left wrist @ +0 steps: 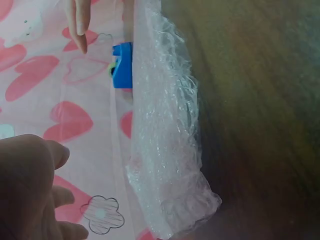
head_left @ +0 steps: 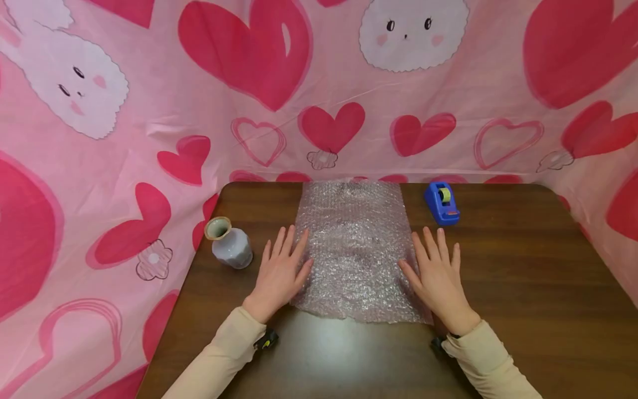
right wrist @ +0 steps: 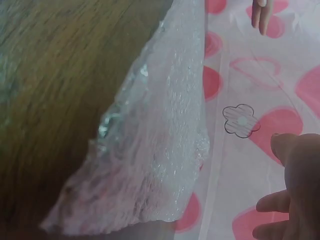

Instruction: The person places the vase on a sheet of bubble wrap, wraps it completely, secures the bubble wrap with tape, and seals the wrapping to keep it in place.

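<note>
A sheet of clear bubble wrap (head_left: 356,249) lies flat on the brown table, running from its far edge toward me. My left hand (head_left: 280,270) is at the sheet's left edge, palm down with its fingers spread. On the opposite edge my right hand (head_left: 440,277) is held the same way. Neither hand holds anything; whether they touch the wrap or hover over it I cannot tell. In the left wrist view the fingers (left wrist: 62,195) appear beside the bubble wrap (left wrist: 167,125). The right wrist view shows the fingers (right wrist: 275,202) apart from the bubble wrap (right wrist: 150,165).
A pale glazed vase (head_left: 233,249) with a brown rim stands left of my left hand. Beyond my right hand sits a blue tape dispenser (head_left: 442,208) with a roll of tape. A pink cloth (head_left: 349,83) with hearts and rabbits hangs behind the table (head_left: 538,266).
</note>
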Demonstrator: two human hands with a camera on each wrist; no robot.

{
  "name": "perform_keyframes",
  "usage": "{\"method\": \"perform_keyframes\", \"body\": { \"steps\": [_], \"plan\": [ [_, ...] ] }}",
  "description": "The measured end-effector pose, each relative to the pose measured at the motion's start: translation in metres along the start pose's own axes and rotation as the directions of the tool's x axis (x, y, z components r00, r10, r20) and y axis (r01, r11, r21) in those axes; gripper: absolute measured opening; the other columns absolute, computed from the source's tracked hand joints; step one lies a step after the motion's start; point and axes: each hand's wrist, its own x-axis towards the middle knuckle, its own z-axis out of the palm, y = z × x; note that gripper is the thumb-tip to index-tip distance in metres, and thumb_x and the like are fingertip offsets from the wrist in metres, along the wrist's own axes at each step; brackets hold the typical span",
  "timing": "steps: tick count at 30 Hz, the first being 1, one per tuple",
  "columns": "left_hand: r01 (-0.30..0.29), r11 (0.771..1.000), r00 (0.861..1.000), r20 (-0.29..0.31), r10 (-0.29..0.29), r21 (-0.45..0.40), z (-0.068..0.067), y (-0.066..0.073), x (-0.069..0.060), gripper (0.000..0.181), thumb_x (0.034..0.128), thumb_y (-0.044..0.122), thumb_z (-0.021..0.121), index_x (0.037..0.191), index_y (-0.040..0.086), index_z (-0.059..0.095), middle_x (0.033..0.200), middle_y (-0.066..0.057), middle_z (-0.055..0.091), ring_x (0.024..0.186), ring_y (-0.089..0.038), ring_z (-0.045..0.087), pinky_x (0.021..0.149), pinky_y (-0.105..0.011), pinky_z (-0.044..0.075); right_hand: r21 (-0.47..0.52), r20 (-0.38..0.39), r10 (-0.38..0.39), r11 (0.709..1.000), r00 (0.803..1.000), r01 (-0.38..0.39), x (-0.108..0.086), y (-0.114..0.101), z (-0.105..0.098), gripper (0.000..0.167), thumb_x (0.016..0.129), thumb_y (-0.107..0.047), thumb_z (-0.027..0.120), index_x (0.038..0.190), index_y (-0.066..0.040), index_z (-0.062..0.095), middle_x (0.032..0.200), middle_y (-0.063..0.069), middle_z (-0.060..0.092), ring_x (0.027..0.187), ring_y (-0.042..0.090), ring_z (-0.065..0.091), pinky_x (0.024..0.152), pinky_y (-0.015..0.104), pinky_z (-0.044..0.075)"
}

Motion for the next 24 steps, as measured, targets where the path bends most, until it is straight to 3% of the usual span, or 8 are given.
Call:
{"method": "perform_keyframes", "body": {
  "steps": [8, 11, 15, 19, 24],
  "plan": [
    [0.024, 0.999, 0.999, 0.044, -0.022, -0.034, -0.005, -0.002, -0.004, 0.071, 0.1054, 0.046, 0.053, 0.166, 0.019, 0.028, 0.171, -0.019, 0.020, 0.160, -0.038, 0.011, 0.121, -0.069, 0.018, 0.016, -0.004, 0.006, 1.000, 1.000, -0.006, 0.001, -0.003, -0.004, 0.068, 0.096, -0.035, 0.070, 0.149, 0.003, 0.050, 0.158, 0.034, 0.036, 0.152, 0.055, 0.019, 0.114, 0.080, 0.009],
    [0.028, 0.998, 1.000, 0.011, -0.028, -0.063, -0.006, -0.003, -0.004, 0.071, 0.1052, 0.045, 0.054, 0.165, 0.016, 0.031, 0.170, -0.020, 0.025, 0.158, -0.039, 0.017, 0.120, -0.069, 0.020, 0.027, -0.015, -0.001, 1.000, 1.000, 0.002, 0.001, -0.003, -0.004, 0.063, 0.095, -0.033, 0.070, 0.143, 0.005, 0.054, 0.154, 0.034, 0.041, 0.151, 0.056, 0.022, 0.113, 0.081, 0.012],
    [0.025, 0.993, 0.995, -0.088, -0.035, -0.112, -0.010, -0.004, -0.005, 0.067, 0.1024, 0.038, 0.062, 0.159, 0.009, 0.042, 0.162, -0.022, 0.038, 0.152, -0.041, 0.031, 0.118, -0.068, 0.026, 0.078, -0.066, -0.023, 0.997, 0.998, 0.029, 0.002, -0.002, -0.003, 0.051, 0.095, -0.025, 0.071, 0.132, 0.008, 0.060, 0.143, 0.033, 0.052, 0.145, 0.056, 0.032, 0.109, 0.081, 0.023],
    [0.000, 0.991, 0.972, -0.232, -0.032, -0.137, -0.014, -0.008, -0.007, 0.058, 0.0964, 0.025, 0.073, 0.147, 0.005, 0.055, 0.147, -0.021, 0.055, 0.137, -0.039, 0.049, 0.109, -0.062, 0.040, 0.101, -0.110, -0.057, 0.992, 0.992, 0.069, 0.005, 0.000, -0.003, 0.041, 0.094, -0.015, 0.072, 0.124, 0.010, 0.063, 0.129, 0.032, 0.060, 0.135, 0.053, 0.045, 0.106, 0.075, 0.035],
    [-0.038, 0.987, 0.919, -0.394, -0.027, -0.156, -0.022, -0.016, -0.013, 0.040, 0.0936, 0.019, 0.076, 0.129, 0.003, 0.068, 0.122, -0.018, 0.068, 0.110, -0.036, 0.063, 0.091, -0.054, 0.053, 0.098, -0.102, -0.061, 0.993, 0.993, 0.071, 0.006, 0.001, -0.003, 0.033, 0.094, -0.012, 0.072, 0.118, 0.010, 0.067, 0.115, 0.028, 0.065, 0.114, 0.048, 0.058, 0.094, 0.068, 0.047]
  ]
}}
